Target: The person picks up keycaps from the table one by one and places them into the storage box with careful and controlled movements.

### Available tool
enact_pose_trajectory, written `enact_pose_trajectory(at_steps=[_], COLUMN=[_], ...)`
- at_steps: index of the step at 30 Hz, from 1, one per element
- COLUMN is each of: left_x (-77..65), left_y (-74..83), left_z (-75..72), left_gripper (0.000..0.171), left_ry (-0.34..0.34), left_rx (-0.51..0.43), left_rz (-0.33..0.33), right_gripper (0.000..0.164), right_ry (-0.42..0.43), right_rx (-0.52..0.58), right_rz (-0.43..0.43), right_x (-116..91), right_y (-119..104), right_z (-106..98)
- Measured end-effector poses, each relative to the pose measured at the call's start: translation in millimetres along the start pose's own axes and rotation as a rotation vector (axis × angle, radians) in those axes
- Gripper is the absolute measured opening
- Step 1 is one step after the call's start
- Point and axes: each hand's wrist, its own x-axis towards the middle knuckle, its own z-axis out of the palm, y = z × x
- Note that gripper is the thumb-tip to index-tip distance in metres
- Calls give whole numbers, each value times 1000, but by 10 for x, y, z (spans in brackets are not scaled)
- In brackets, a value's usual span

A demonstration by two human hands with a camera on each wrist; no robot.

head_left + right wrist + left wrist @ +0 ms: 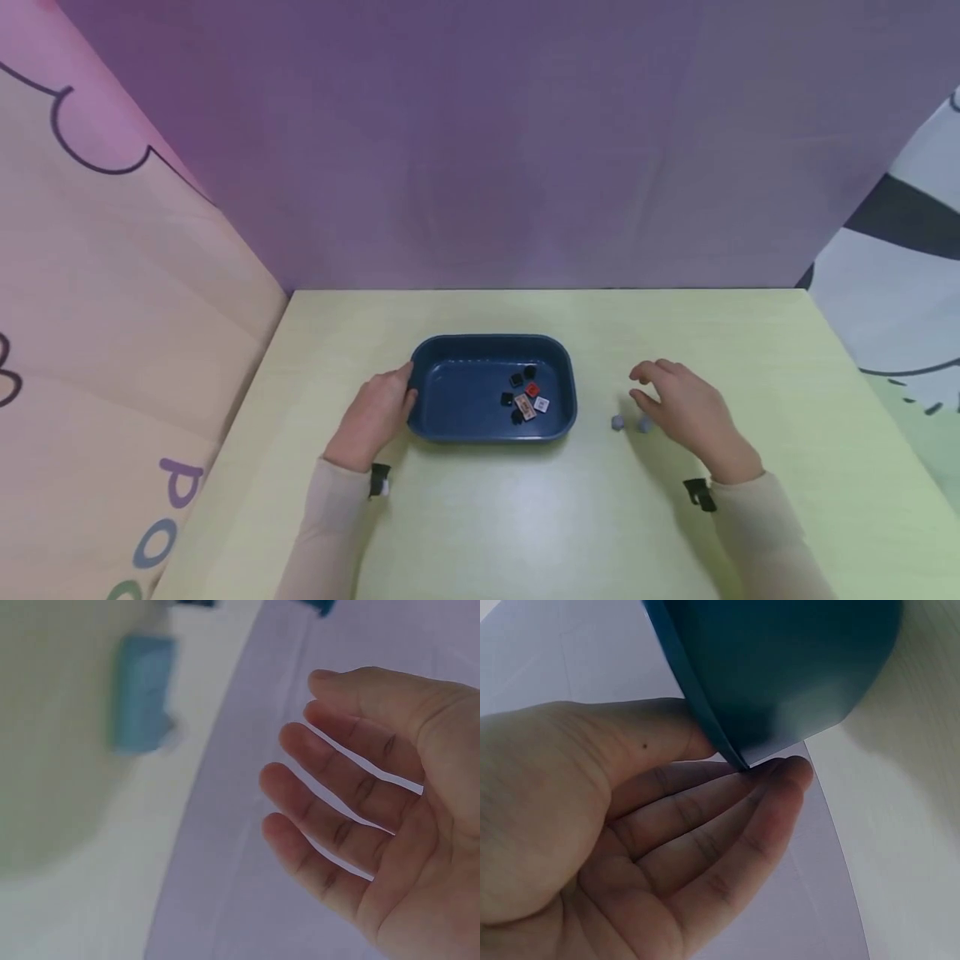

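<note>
A dark blue rectangular tray (457, 437) stands on the table. My left hand (375, 412) grips its left end; in the left wrist view the thumb (660, 727) is at the rim and the curled fingertips (799, 772) meet the outside. Several small keycap-like pieces, black, red (532, 389), white (542, 404) and a wider beige one (525, 407), lie in the tray's right half. To the right of the tray, my right hand (693, 412) hovers with loosely bent, spread fingers and nothing in them. Two small blue-grey pieces (617, 422) lie just below and left of it.
The pale yellow table (480, 517) ends at a purple back wall (480, 167). A printed cloth panel (150, 292) closes off the left side, and another patterned panel (900, 292) stands on the right.
</note>
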Motion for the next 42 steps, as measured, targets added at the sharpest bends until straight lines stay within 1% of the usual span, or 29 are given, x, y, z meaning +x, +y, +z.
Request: enact_pose_trajectory(at_steps=[7,12,19,22,30,37,42], left_x=[5,8,1,2,14,19,13], left_y=[-5,-9,-13,-9,-5,6,9], left_z=[2,2,8,2,-12,-19,-21], left_gripper=[45,45,45,46,46,46,46], left_ry=[-13,-12,-14,-17,-20,-21,-23], left_rx=[3,3,8,6,12,12,15], left_rz=[-9,-11,-1,-1,-6,-9,-8], right_gripper=[24,26,22,22,21,15,17], right_ry=[-58,-82,-122,-130,-118,-150,-150], right_rx=[5,5,41,53,47,26,35], right_rz=[79,91,114,108,70,84,93], right_x=[-165,-253,-290,-289,-273,-253,-253], right_y=[235,305,313,312,345,337,329], right_z=[78,102,129,140,181,179,192])
